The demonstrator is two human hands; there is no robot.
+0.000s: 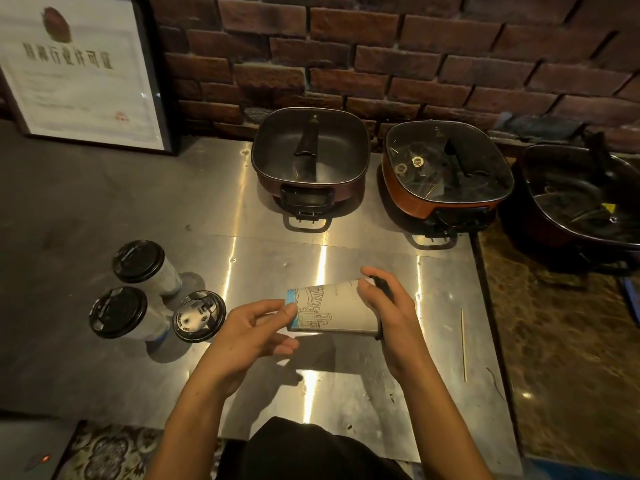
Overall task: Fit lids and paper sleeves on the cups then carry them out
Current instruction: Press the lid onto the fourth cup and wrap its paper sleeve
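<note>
Cup (pixel 332 310) sideways above desk (pixel 346 393): right hand (pixel 391 317) grips lid (pixel 382 286) end, left hand (pixel 256 327) pinches blue base edge. Prob. sleeve step; push square, w/o crushing.

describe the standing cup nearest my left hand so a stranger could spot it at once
On the steel counter below the brick wall, three black-lidded cups stand clustered at the left. The one meant is the rightmost cup, closest to the left hand. Its lid catches the light, showing pale lettering, while the other two lids look plain dark and their pale sides show.
</note>
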